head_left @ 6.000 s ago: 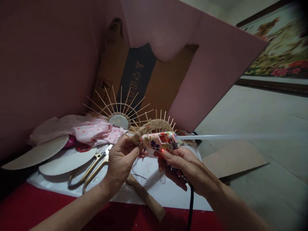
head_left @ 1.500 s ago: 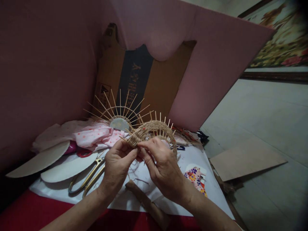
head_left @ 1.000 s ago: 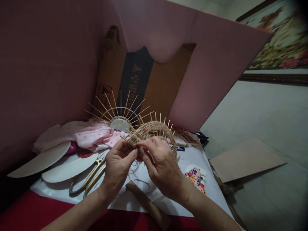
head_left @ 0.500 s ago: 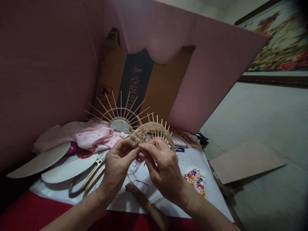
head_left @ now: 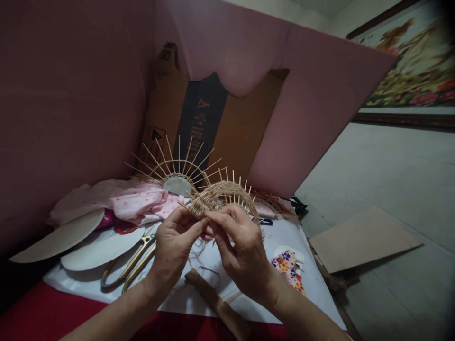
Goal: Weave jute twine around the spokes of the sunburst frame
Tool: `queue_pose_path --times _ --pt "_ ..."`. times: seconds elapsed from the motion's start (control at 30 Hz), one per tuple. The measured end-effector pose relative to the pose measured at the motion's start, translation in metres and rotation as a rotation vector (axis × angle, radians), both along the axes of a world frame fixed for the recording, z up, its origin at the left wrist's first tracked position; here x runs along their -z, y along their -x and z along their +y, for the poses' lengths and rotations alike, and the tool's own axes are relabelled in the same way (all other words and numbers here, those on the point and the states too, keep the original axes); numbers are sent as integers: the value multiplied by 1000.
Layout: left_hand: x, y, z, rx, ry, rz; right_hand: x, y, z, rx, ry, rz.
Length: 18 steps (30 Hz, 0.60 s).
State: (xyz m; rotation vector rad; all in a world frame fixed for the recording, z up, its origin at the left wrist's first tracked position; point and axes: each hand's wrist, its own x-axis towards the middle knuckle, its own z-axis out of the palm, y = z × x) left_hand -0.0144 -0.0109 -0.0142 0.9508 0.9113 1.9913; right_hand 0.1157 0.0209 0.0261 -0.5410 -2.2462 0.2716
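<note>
- The left hand (head_left: 177, 237) is clamped on the near end of the woven band (head_left: 227, 188), thumb against curled fingers, seemingly to steady it.
- The right hand (head_left: 240, 241) meets it there, thumb and forefinger brought close together; I cannot tell whether anything is pinched between them.
- Both wrists angle inward, forearms spread towards the person, which probably lets the fingertips work closely together.
- The band arches up behind the right hand, its thin sticks pointing away, perhaps so that the end being handled faces the person.
- Just beyond the left hand, a stick-rayed half-disc (head_left: 177, 186) stands upright before a cardboard sheet (head_left: 245, 128), likely leaning for support.
- Left of the left hand lie scissors (head_left: 147, 240) and two pale curved pieces (head_left: 95, 251), apparently set aside within reach.
- Right of the right hand, a flower-patterned tool (head_left: 289, 267) rests on white sheeting (head_left: 313, 289), which presumably protects the red-covered worktop (head_left: 85, 312).
- Below and between the hands lies a brown strip (head_left: 216, 300).
</note>
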Motion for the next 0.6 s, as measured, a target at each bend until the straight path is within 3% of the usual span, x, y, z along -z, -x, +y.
queue_pose_path --times 0.33,0.6 --pt "0 0 0 -29 -16 -13 0 3 -1 17 14 -93" --pt "-2 -3 -2 25 -14 -5 0 -1 1 8 56 16"
